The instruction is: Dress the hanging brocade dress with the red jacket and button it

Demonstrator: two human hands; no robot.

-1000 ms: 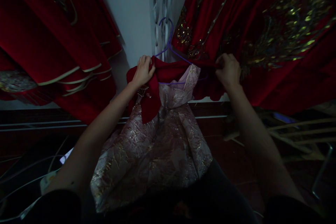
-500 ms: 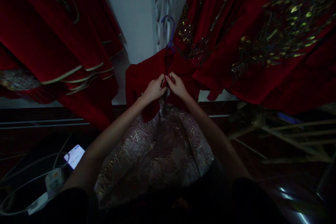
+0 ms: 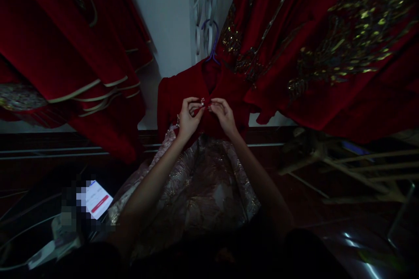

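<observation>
A red jacket (image 3: 170, 91) with a V-shaped neck hangs from a purple hanger (image 3: 214, 48) in front of me. My left hand (image 3: 190, 117) pinches the jacket's front edge, beside a small shiny button (image 3: 202, 101). Opposite it, a short gap away, my right hand (image 3: 224, 115) has its fingers closed on the other front edge; the fingertips are partly hidden in the dim light. Another shiny ornament (image 3: 178, 120) shows by my left wrist. Below the jacket spreads a pale, glittering brocade skirt (image 3: 203, 183), running down toward my lap.
Red garments with pale piping (image 3: 81, 91) hang at the left, and a red garment with gold sequins (image 3: 369, 30) at the right. A lit phone (image 3: 98, 200) lies lower left near a white cable. A wooden rack (image 3: 356, 170) stands at the right.
The jacket's two front halves, parted lower down before, now lie together below the neck. My hands have moved slightly down and a little apart. More of the lit phone shows.
</observation>
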